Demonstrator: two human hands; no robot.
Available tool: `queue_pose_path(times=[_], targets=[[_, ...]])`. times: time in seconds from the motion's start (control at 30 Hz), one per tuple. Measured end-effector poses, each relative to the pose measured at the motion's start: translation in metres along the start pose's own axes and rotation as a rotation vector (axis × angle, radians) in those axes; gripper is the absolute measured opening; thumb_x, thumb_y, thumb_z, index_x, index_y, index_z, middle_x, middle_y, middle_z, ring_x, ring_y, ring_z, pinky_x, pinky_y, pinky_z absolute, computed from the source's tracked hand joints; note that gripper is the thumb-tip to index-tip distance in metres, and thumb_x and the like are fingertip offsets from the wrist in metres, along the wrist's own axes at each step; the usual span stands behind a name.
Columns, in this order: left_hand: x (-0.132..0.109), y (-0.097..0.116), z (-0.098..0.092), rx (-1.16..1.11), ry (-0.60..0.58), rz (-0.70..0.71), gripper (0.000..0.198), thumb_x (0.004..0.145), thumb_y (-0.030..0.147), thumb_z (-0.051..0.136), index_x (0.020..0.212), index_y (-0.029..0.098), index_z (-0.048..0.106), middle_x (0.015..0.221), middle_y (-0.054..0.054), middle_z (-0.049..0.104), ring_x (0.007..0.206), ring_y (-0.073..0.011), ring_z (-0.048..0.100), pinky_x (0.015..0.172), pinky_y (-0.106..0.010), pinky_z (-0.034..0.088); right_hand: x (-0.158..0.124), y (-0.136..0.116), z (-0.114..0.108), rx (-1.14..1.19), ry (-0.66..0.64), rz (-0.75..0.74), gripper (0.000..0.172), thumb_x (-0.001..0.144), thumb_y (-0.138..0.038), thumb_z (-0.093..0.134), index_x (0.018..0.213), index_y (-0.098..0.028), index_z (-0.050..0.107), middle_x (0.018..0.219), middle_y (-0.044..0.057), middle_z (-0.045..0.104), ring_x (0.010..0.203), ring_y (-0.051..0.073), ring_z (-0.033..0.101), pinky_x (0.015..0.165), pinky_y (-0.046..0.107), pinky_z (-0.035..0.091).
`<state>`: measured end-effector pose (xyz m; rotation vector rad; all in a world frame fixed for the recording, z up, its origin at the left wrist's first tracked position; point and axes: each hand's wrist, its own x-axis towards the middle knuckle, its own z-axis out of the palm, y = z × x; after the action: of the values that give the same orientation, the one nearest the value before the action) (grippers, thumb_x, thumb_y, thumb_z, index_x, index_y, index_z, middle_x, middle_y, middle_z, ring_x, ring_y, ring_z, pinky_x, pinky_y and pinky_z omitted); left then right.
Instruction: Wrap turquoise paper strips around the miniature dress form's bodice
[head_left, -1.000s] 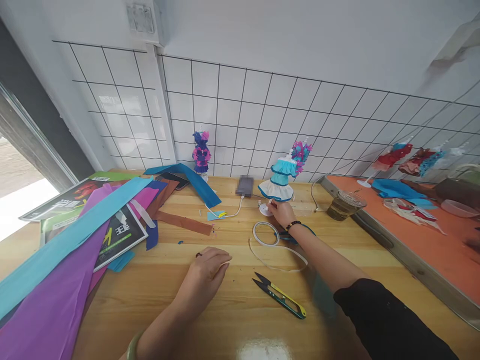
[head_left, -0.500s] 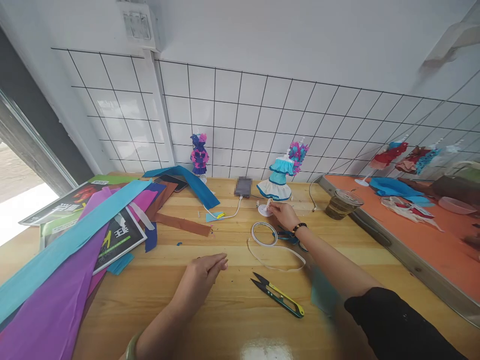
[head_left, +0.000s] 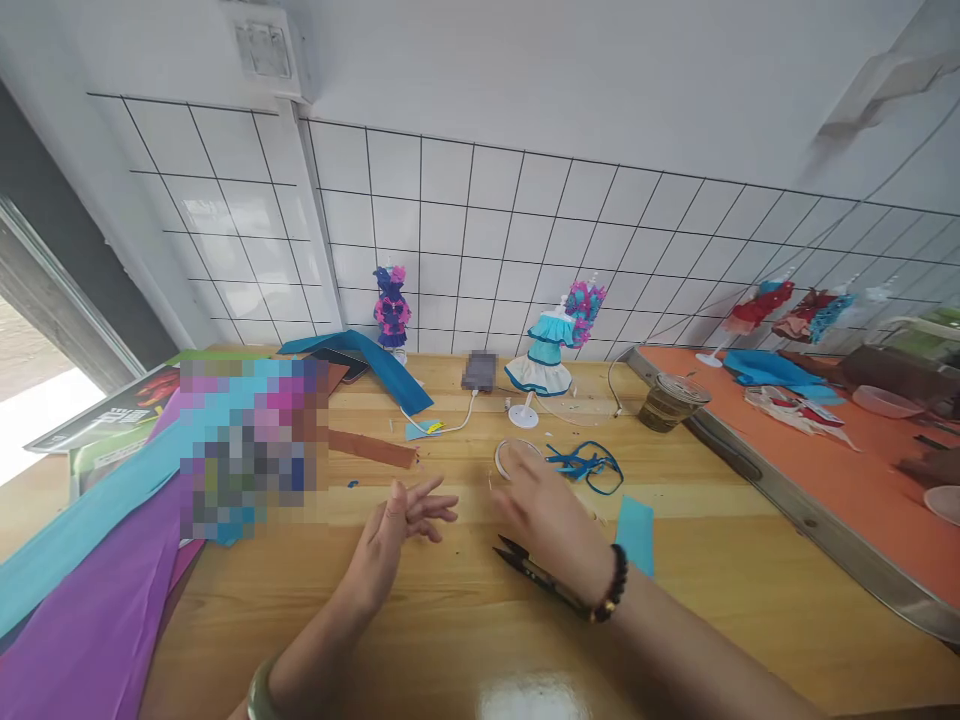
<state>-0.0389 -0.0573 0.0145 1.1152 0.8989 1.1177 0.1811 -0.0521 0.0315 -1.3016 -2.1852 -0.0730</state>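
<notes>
My left hand (head_left: pixel 405 530) hovers above the wooden table, its fingers spread and holding nothing. My right hand (head_left: pixel 551 525) is blurred by motion, and what its fingers hold, if anything, cannot be made out. Beneath it lie thread snips (head_left: pixel 514 553), with their handles mostly covered. Just beyond the fingertips is a roll of tape (head_left: pixel 532 449), partly hidden. Farther back, a small dress form in a tiered blue and white dress (head_left: pixel 544 350) stands upright on its round white base (head_left: pixel 523 415). Blue narrow strips (head_left: pixel 589 465) lie tangled right of the tape.
Purple (head_left: pixel 112 590) and light blue crepe paper strips (head_left: pixel 82 520) cover magazines at the left. A second dress form (head_left: pixel 391 308) and a dark box with a cable (head_left: pixel 480 372) stand near the tiled wall. Right are a cup (head_left: pixel 671 402) and an orange surface (head_left: pixel 795 440).
My right hand has left the dress form's base and come back toward me, over the snips. My left hand's fingers have spread. The view has shifted slightly.
</notes>
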Motion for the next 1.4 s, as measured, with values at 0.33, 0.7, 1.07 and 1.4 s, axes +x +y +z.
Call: queue_pose_path(times=[0.33, 0.7, 1.07, 1.4], targets=[[-0.006, 0.014, -0.006, -0.57, -0.337, -0.154, 0.082, 0.082, 0.076, 0.011, 0.111, 0.023, 0.066, 0.118, -0.011, 0.066, 0.129, -0.0268, 0.047, 0.107, -0.047, 0.035, 0.063, -0.091, 0.044, 0.129, -0.062, -0.218, 0.053, 0.09, -0.05, 0.044, 0.124, -0.01, 0.055, 0.122, 0.018, 0.061, 0.125, 0.031, 0.046, 0.104, 0.049, 0.036], [-0.005, 0.011, -0.006, -0.52, -0.23, 0.098, 0.068, 0.088, 0.067, 0.024, 0.129, 0.022, 0.055, 0.147, -0.007, 0.041, 0.142, -0.022, 0.027, 0.12, -0.042, 0.012, 0.122, -0.077, 0.059, 0.762, 0.002, 0.364, 0.068, 0.092, -0.063, 0.018, 0.102, -0.016, 0.066, 0.106, 0.012, 0.069, 0.102, 0.026, 0.063, 0.086, 0.041, 0.048], [-0.01, 0.001, -0.008, -0.317, -0.095, 0.225, 0.065, 0.089, 0.066, 0.026, 0.14, 0.028, 0.04, 0.153, -0.004, 0.03, 0.144, -0.0229, 0.016, 0.118, -0.041, 0.017, 0.122, -0.111, 0.078, 0.822, 0.182, 0.358, 0.058, 0.094, -0.058, 0.022, 0.113, -0.019, 0.061, 0.121, 0.01, 0.062, 0.118, 0.022, 0.053, 0.103, 0.04, 0.039], [-0.01, 0.033, -0.017, -0.686, 0.21, 0.168, 0.071, 0.086, 0.07, 0.028, 0.132, 0.022, 0.052, 0.142, -0.009, 0.048, 0.139, -0.0265, 0.031, 0.115, -0.043, 0.027, 0.078, -0.148, 0.082, 0.469, -0.02, 0.028, 0.066, 0.095, -0.042, 0.035, 0.148, -0.007, 0.019, 0.156, 0.016, 0.018, 0.145, 0.026, 0.004, 0.117, 0.054, 0.013]])
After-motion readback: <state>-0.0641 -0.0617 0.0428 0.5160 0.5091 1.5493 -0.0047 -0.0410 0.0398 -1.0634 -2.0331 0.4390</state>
